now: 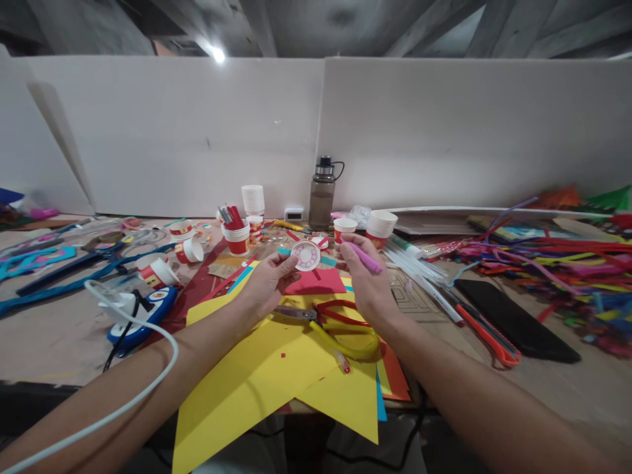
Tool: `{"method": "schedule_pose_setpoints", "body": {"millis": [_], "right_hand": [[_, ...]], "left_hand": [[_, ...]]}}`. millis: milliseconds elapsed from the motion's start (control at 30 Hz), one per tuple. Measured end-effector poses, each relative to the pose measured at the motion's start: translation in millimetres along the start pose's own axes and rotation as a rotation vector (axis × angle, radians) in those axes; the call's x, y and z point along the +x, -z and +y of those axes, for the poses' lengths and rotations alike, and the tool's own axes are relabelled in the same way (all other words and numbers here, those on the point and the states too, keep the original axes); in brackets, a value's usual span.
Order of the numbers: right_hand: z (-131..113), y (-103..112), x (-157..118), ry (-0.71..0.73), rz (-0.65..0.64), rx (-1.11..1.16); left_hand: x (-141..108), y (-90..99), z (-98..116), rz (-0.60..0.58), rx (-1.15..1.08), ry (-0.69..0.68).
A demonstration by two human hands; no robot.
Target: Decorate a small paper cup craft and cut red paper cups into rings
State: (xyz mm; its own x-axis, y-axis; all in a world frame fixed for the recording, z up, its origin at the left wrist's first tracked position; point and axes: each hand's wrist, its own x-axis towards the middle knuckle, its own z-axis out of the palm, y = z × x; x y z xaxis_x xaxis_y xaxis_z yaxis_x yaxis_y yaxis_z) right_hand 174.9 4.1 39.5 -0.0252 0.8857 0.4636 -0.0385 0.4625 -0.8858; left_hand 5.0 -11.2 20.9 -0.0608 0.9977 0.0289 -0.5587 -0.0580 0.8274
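Between the thumb and fingers of my left hand (270, 282) is a small round white paper disc (306, 255) with a ring of purple marks drawn on it. I cannot tell whether it is flat or the base of a cut paper cup. My right hand (369, 283) is closed around a purple marker (364, 258), just right of the disc and apart from it. Below both hands, scissors (316, 317) with red and yellow handles lie on yellow paper sheets (257, 368). A red paper piece (316, 282) lies just beyond the scissors.
Paper cups (381, 225) and a water bottle (322, 197) stand at the back. A cup of red sticks (236, 230) is to the left. At right lie an orange cutter knife (488, 337), a black phone-like slab (513, 319) and colourful pipe cleaners (553, 263). A white cable (170, 355) crosses my left forearm.
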Motion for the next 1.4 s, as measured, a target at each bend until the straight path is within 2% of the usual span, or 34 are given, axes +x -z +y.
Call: {"method": "schedule_pose_setpoints", "body": {"millis": [200, 333, 667, 733, 800, 867, 933, 1033, 1167, 1400], "right_hand": [[9.7, -7.0, -2.2, -0.127, -0.166, 0.185], [9.0, -5.6, -2.9, -0.128, -0.170, 0.187], [8.6, -2.7, 0.5, -0.148, -0.209, 0.115], [6.7, -1.6, 1.4, -0.114, -0.169, 0.067], [2.3, 0.6, 1.5, -0.053, -0.088, 0.018], [-4.1, 2.8, 0.1, 0.031, -0.018, -0.028], [-10.5, 3.9, -3.2, 0.135, -0.004, -0.089], [-15.7, 2.2, -9.2, 0.242, -0.095, -0.168], [-12.1, -1.4, -12.4, 0.233, -0.229, -0.178], [-3.1, -1.2, -10.4, 0.260, -0.283, -0.321]], "left_hand": [[-2.7, -3.4, -2.3, -0.041, -0.017, 0.006], [-3.6, -3.6, -3.6, -0.092, 0.007, 0.040], [2.0, 5.1, 10.7, -0.212, 0.194, 0.051], [3.0, 5.7, 10.0, -0.197, 0.217, 0.034], [3.6, 5.4, 8.8, -0.131, 0.214, 0.015], [3.4, 4.5, 7.9, -0.070, 0.213, -0.003], [2.3, 3.2, 7.5, -0.041, 0.217, -0.025], [-0.2, 0.9, 7.1, -0.036, 0.228, -0.031], [-2.5, -0.5, 5.6, -0.061, 0.274, -0.051], [-4.8, 0.0, 3.3, -0.135, 0.365, -0.108]]}}
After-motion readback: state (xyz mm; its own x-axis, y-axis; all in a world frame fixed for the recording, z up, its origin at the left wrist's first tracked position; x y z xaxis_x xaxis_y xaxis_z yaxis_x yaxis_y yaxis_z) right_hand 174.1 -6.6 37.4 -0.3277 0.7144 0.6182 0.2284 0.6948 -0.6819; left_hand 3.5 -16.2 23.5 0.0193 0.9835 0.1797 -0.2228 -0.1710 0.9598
